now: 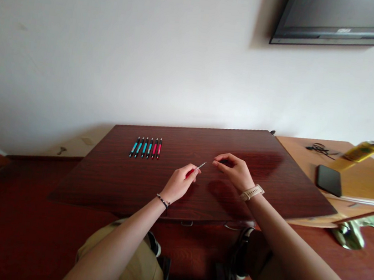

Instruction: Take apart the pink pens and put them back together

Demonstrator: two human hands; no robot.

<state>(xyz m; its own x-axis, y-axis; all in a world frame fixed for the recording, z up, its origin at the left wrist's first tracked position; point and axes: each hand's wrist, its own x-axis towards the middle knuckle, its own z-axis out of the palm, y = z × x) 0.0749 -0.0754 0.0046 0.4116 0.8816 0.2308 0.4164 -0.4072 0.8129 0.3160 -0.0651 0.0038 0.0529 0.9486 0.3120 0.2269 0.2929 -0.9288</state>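
Red pen (194, 170), held over dark table (116, 181).
Left hand (178, 185) pinches the pen, tip toward right hand (234, 169), whose fingers are curled with thumb and forefinger nearly together, holding nothing I can make out. Six pens (146, 147) in a row, well apart. Phone (329, 180) on side desk (367, 182).

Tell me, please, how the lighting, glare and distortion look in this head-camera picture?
Head view: soft, dim light; a pale sheen on the dark table near the right hand, whose shadow falls beneath it; wide-angle bending at the edges; the pen in the left hand looks small and slightly soft.
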